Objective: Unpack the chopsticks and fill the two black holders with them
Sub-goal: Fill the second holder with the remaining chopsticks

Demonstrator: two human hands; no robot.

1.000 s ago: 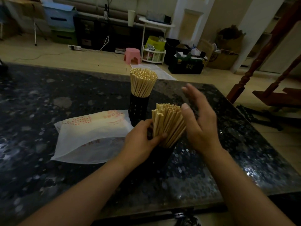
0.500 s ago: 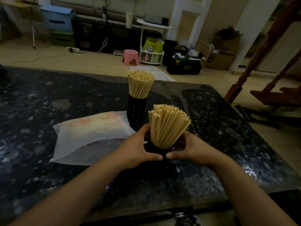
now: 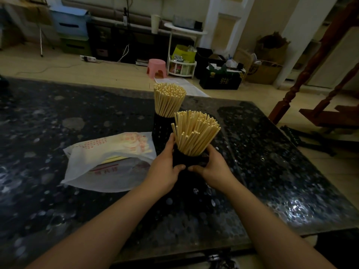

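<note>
Two black perforated holders stand on the dark speckled table. The near holder (image 3: 186, 160) carries a fanned bunch of pale wooden chopsticks (image 3: 196, 131). My left hand (image 3: 165, 167) grips its left side and my right hand (image 3: 213, 167) grips its right side, thumbs almost meeting in front. The far holder (image 3: 161, 129) stands just behind, packed with its own chopsticks (image 3: 169, 100). A white wrapper with red print (image 3: 108, 162) lies to the left, a few chopsticks (image 3: 112, 159) showing in its mouth.
The table's (image 3: 58, 117) right edge and near edge are close. Beyond the table, dark red wooden furniture legs (image 3: 303, 74) stand at the right, and a pink stool (image 3: 157, 67) and boxes sit on the floor.
A second ago my right hand was flat against the chopstick bunch and my left held it. Both hands have dropped to the near holder's body and now clasp it.
</note>
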